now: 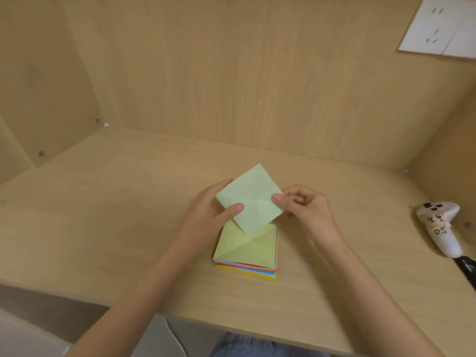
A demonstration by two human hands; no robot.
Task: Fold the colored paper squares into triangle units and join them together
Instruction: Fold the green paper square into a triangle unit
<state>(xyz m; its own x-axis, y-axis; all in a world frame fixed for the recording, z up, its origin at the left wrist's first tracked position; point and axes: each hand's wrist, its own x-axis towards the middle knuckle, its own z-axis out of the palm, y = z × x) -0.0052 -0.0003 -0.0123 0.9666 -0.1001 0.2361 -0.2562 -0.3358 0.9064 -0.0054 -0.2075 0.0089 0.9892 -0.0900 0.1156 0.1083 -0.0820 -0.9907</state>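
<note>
Here, both hands, left (206, 215) and right (304, 204), pinch a creased pale-green paper square (249, 198) above the multicoloured paper stack (246, 256); folding presumably follows.

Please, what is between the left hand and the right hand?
The head view shows a pale green paper square, pinched by the left hand and the right hand, over the paper stack.

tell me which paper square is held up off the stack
The pale green square, pinched between the left hand and right hand. The others lie flat in the stack on the desk.
</note>
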